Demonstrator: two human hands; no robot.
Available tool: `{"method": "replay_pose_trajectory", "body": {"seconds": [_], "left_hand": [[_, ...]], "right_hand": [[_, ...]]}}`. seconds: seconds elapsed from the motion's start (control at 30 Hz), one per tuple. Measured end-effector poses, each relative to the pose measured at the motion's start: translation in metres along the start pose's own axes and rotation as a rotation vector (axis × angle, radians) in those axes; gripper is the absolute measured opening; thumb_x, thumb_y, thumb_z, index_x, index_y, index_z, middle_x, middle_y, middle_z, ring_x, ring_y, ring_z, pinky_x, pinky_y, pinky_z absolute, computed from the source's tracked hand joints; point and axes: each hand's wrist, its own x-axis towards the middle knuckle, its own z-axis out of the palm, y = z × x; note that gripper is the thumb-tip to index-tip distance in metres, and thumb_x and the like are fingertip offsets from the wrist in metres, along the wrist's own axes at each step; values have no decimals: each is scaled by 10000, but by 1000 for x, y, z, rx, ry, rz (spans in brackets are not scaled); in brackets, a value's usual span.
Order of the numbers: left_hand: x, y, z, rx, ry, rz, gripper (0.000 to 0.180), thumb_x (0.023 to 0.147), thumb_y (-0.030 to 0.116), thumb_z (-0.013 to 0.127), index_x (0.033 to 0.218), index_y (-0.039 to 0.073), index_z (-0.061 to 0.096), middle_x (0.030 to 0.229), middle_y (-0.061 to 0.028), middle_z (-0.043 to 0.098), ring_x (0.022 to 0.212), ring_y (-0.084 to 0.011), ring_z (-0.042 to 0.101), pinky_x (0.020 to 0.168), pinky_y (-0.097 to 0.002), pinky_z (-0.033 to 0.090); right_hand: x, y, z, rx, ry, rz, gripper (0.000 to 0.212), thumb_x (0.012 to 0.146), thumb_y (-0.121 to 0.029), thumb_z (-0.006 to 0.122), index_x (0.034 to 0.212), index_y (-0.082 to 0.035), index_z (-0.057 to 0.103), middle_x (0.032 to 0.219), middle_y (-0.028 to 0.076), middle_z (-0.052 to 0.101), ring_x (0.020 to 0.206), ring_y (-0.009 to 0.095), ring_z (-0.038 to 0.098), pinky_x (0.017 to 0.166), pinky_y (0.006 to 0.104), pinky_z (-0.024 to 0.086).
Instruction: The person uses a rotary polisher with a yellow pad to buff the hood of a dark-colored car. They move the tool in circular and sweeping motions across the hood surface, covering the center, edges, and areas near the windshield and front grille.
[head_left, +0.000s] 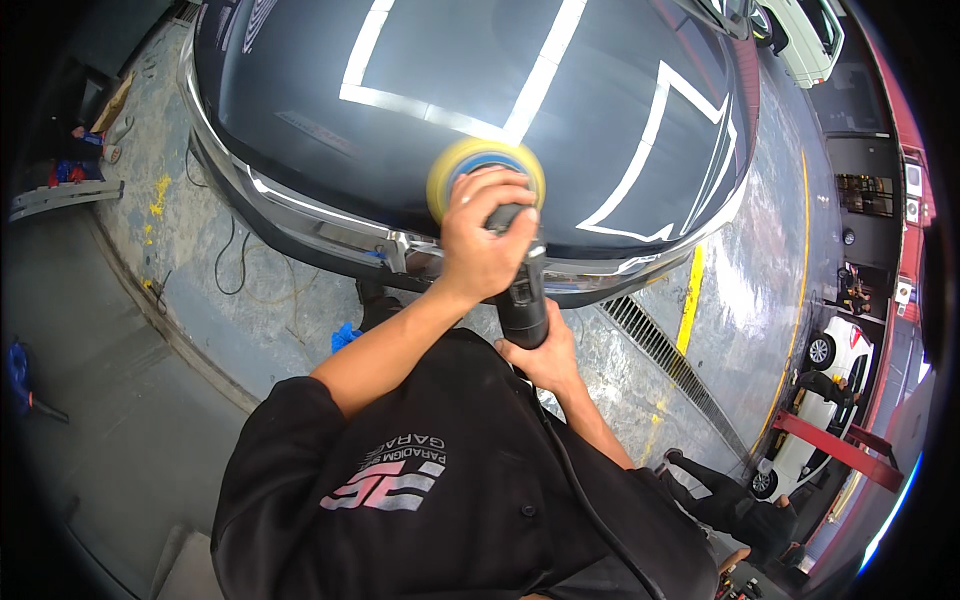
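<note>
A black car polisher [522, 308] rests with its round yellow pad [436, 185] on the dark hood [400, 150] of a car, close to the hood's front edge. The pad's outline is smeared, as if spinning. My left hand [482, 235] wraps over the polisher's head, fingers curled across its top behind the pad. Farther back, my right hand [548, 355] grips the rear end of the polisher's body. From there a black power cord [575, 470] runs down along my dark shirt. White light reflections stripe the glossy hood.
The car's chrome-trimmed front [330, 235] curves just before me. A floor drain grate [680, 370] and yellow line [691, 300] lie to the right. Hoses [230, 265] lie on the left floor. A person in dark clothes [745, 515] is at lower right, near a red post [835, 450] and white cars [835, 350].
</note>
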Motion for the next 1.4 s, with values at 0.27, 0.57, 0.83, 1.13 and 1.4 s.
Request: {"method": "replay_pose_trajectory", "body": {"seconds": [0.27, 0.57, 0.83, 1.13, 1.4], "left_hand": [[21, 6, 86, -79, -198, 105, 178, 751, 68, 643, 905, 51, 730, 1108, -106, 709, 1098, -275, 627, 1063, -430, 370], [48, -12, 29, -142, -113, 60, 186, 742, 99, 643, 898, 54, 733, 1078, -128, 699, 1070, -304, 620, 1026, -422, 413], [78, -32, -74, -136, -46, 18, 209, 792, 115, 676, 972, 18, 719, 1169, -150, 690, 1146, -309, 605, 1041, -419, 435], [163, -64, -95, -268, -133, -74, 207, 826, 42, 622, 1004, -29, 700, 1213, -169, 658, 1177, -281, 598, 1068, -399, 424], [190, -65, -18, -317, -244, -75, 185, 819, 10, 625, 980, -29, 706, 1171, -166, 669, 1137, -265, 616, 1037, -374, 447]], "right_hand": [[2, 37, -39, 308, 138, -20, 595, 710, -278, 883, 1137, -22, 558, 943, 80, 659, 841, 177, 634, 780, 351, 535], [15, -21, -24, 106, 47, 1, 733, 697, -322, 905, 1245, 5, 545, 1057, 154, 684, 967, 242, 672, 874, 389, 534], [40, -94, 29, 22, -90, -52, 963, 716, -437, 853, 1444, 14, 412, 1187, 263, 676, 1128, 391, 668, 981, 427, 521], [85, -137, 47, 145, -100, -136, 1005, 796, -454, 835, 1537, -21, 312, 1319, 234, 603, 1227, 342, 610, 1036, 432, 474], [93, -105, 17, 331, 33, -203, 1068, 791, -423, 839, 1557, 27, 246, 1365, 262, 579, 1255, 343, 594, 1070, 408, 450]]}}
